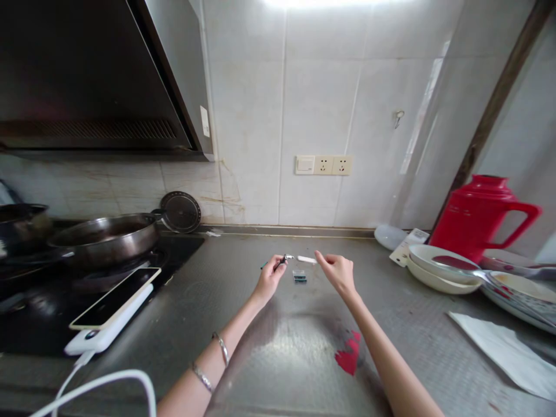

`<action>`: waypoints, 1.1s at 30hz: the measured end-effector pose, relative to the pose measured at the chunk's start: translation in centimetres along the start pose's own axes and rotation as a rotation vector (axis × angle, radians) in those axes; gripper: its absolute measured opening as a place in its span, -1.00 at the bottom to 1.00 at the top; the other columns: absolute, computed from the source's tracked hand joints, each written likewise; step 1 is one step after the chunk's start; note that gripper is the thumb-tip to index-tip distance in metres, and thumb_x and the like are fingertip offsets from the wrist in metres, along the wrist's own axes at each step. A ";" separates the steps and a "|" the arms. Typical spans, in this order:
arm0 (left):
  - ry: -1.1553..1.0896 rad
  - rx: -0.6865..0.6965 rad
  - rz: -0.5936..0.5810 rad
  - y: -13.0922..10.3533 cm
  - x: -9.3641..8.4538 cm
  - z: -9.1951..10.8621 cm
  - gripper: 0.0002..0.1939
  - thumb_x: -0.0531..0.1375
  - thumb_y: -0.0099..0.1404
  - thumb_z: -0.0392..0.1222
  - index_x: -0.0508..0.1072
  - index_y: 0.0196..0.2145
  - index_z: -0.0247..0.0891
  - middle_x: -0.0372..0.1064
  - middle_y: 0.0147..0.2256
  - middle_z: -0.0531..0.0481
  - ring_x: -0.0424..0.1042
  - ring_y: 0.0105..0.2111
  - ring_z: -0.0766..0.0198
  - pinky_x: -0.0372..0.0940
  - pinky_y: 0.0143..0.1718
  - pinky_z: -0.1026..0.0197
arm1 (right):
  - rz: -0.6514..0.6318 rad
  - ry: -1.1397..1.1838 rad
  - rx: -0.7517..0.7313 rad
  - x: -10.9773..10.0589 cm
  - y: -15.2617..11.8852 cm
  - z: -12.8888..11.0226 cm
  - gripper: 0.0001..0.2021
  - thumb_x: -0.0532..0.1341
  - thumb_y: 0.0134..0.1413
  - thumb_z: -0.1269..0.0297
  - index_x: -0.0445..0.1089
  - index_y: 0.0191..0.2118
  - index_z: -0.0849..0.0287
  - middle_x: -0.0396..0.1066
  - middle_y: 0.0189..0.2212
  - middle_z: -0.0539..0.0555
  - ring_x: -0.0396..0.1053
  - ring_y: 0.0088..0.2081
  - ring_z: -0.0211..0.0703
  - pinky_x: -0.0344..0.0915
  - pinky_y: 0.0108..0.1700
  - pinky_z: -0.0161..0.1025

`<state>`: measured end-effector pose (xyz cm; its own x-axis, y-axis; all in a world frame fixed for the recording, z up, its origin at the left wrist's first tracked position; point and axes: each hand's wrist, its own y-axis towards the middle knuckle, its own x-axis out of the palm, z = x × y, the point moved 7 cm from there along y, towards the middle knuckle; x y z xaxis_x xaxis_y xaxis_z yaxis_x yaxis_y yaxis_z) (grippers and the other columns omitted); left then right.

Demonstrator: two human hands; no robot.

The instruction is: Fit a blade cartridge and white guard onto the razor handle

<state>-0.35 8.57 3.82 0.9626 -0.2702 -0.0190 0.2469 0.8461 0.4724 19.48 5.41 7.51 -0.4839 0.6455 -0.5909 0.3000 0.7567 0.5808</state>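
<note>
Over the metal counter [260,370], my left hand [268,279] pinches a small dark pen-like tool [282,262] with a shiny metal tip pointing right. Thumb and fingers of my right hand [337,271] close on one end of a short white stick [307,259], whose free end points left toward the metal tip. A small gap separates the two. Below and between the hands lies a small clear case [299,277] with dark green contents, too small to make out.
At left, a phone [115,298] rests on a white power bank [108,327] with a cable, beside a pan [106,237] on the stove. A red thermos [473,217], stacked dishes [443,266] and a white paper sheet [504,350] stand or lie at right.
</note>
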 end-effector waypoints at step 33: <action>-0.361 -0.441 0.144 -2.0 1.9 -2.7 -0.67 0.12 0.11 0.05 0.06 -0.47 -0.20 -0.01 -0.63 0.27 -0.11 -0.80 0.60 -0.22 -0.79 0.45 | -0.027 -0.117 -0.092 2.0 -1.0 -0.3 -0.38 -0.14 0.02 -0.26 0.36 -0.58 0.16 0.40 -0.57 0.06 0.31 -0.42 -0.17 -0.05 -0.25 -0.25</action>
<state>1.32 7.56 0.47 0.9099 -0.2125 0.3561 0.2141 0.9762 0.0357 18.00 5.93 5.93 -0.3897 0.6366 -0.6655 0.2088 0.7648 0.6094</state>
